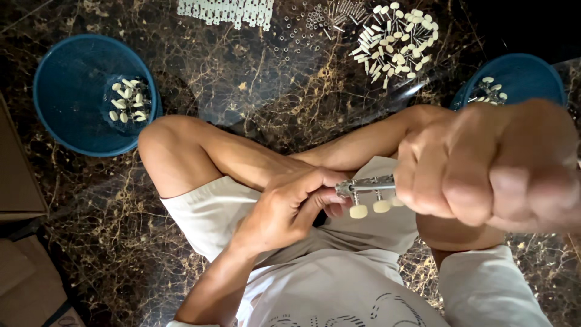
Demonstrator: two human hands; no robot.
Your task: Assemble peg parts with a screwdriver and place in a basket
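Note:
I sit cross-legged on a dark marble floor. Both hands grip a small metal strip [370, 183] fitted with cream-coloured knobs [358, 211] that hang below it. My left hand [290, 206] pinches the strip's left end with fingers curled. My right hand [484, 163], large and close to the camera, is closed around the strip's right end and hides that part. The hands meet above my lap, over white shorts.
A blue basket [72, 72] at the left holds a few cream knobs. Another blue basket [526, 72] stands at the right. Far ahead lie a pile of cream-knobbed pegs [396, 39], small metal rings and screws [315, 24], and white plates [227, 12]. Cardboard [21, 242] lies at the left.

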